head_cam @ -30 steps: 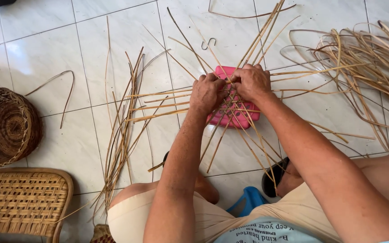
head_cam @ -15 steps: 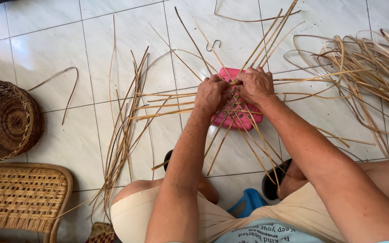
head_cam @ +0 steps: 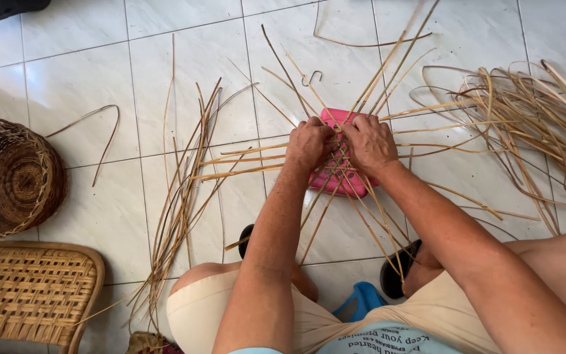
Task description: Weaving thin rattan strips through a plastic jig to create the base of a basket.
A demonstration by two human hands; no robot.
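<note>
Dry, matt rattan strips [head_cam: 335, 177] crossing over smooth pink plastic block [head_cam: 352, 183]; glossy white ceramic floor tiles [head_cam: 86, 78]; rough dark wicker basket [head_cam: 11, 177]; woven cane seat [head_cam: 24, 292].

Two hands, left [head_cam: 309, 144] and right [head_cam: 369, 143], worked many cane strips [head_cam: 335, 177]. One pink board [head_cam: 345, 180] lay there. There were one round basket [head_cam: 11, 177], one woven tray [head_cam: 31, 295] and one metal hook [head_cam: 312, 77].

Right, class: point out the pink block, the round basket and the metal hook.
Pink block [head_cam: 352, 183], head view, lower edge below the hands.
Round basket [head_cam: 14, 177], head view, woven base inside.
Metal hook [head_cam: 311, 78], head view, its curved top.
</note>
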